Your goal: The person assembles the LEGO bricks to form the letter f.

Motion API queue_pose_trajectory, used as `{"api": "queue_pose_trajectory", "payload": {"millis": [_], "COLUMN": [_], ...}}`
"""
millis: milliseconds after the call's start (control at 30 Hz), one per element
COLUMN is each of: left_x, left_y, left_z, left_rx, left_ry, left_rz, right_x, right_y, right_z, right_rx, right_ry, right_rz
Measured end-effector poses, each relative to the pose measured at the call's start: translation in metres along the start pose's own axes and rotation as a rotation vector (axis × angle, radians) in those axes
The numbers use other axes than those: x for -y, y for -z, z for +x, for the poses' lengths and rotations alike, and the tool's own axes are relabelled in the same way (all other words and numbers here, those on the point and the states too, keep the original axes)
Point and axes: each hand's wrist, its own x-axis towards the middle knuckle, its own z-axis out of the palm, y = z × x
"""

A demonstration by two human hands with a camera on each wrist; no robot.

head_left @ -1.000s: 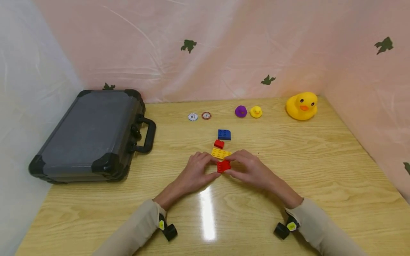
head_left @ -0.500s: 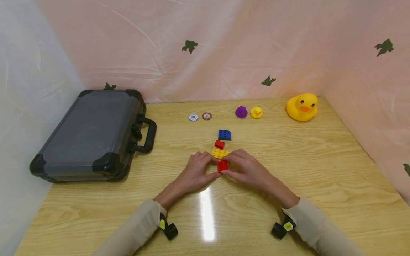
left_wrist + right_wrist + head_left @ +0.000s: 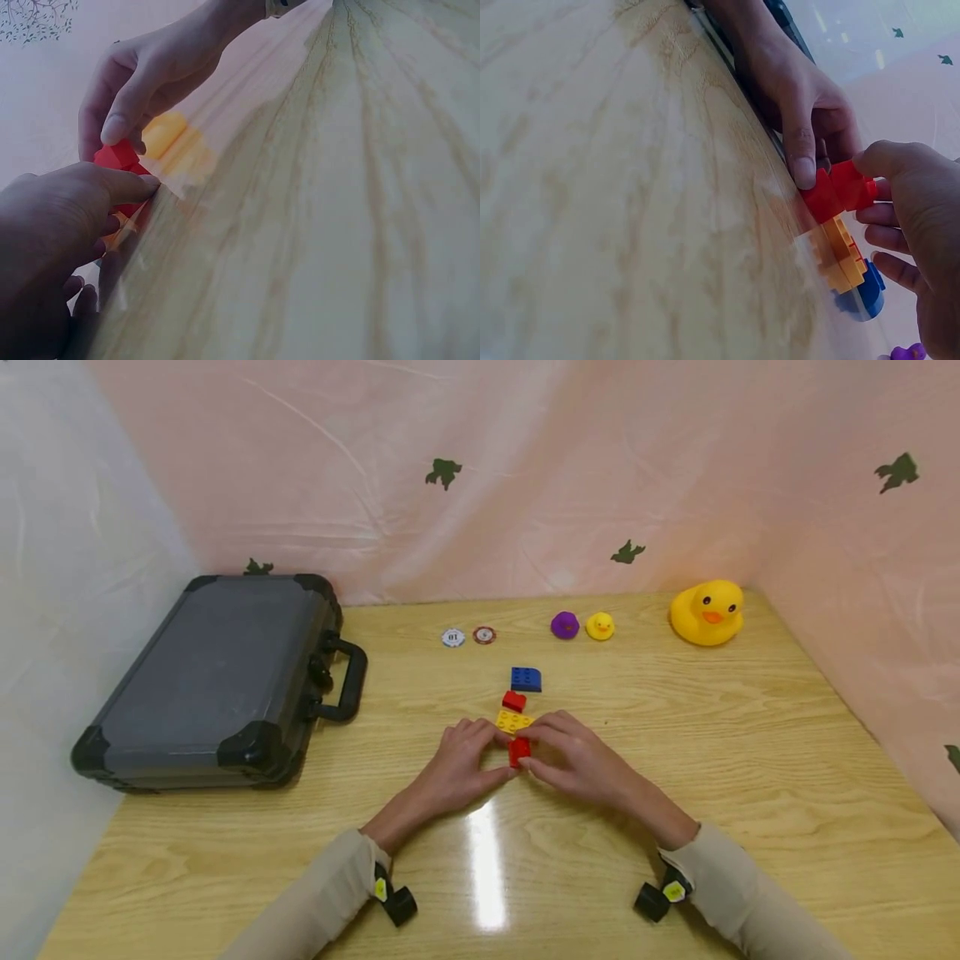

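Note:
Both hands meet over the table's middle at two red toy building bricks. My left hand [image 3: 467, 762] pinches the lower red brick [image 3: 821, 199] between thumb and fingers, close to the tabletop. With thumb and fingertips, my right hand [image 3: 588, 762] grips the upper red brick [image 3: 850, 186], which looks tilted against the lower one; whether their studs are joined I cannot tell. Just beyond the fingers lies a yellow brick [image 3: 510, 722], partly covered by the right hand. Behind it, a small red brick [image 3: 513, 701] and a blue brick [image 3: 526, 679] form a line.
On the left lies a closed grey case [image 3: 202, 668] with a black handle [image 3: 350, 681]. Two poker chips [image 3: 453, 637], a purple duck [image 3: 565, 625] and a small yellow duck [image 3: 600, 626] sit at the back. A large yellow duck [image 3: 707, 614] stands at the back right.
My right hand has shifted slightly left with its red brick, so the two held bricks now overlap and look narrower from above. The left hand has stayed nearly still.

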Motion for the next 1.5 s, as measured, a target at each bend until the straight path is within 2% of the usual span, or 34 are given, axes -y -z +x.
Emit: {"api": "queue_pose_trajectory", "payload": {"millis": [600, 1133, 1500], "left_x": [-0.0004, 0.0, -0.0006], "left_y": [-0.0002, -0.0003, 0.0009], "left_z": [-0.0003, 0.0001, 0.0001], "left_rx": [0.006, -0.01, 0.005], "left_ry": [0.011, -0.017, 0.002], "left_rz": [-0.009, 0.024, 0.015], "right_x": [0.0011, 0.0001, -0.0006], "right_y": [-0.0006, -0.0035, -0.005], "right_z": [0.0019, 0.0043, 0.0038], "right_rx": [0.021, 0.007, 0.011], "right_ry": [-0.009, 0.011, -0.023], "right_rz": [0.028, 0.048, 0.082]}}
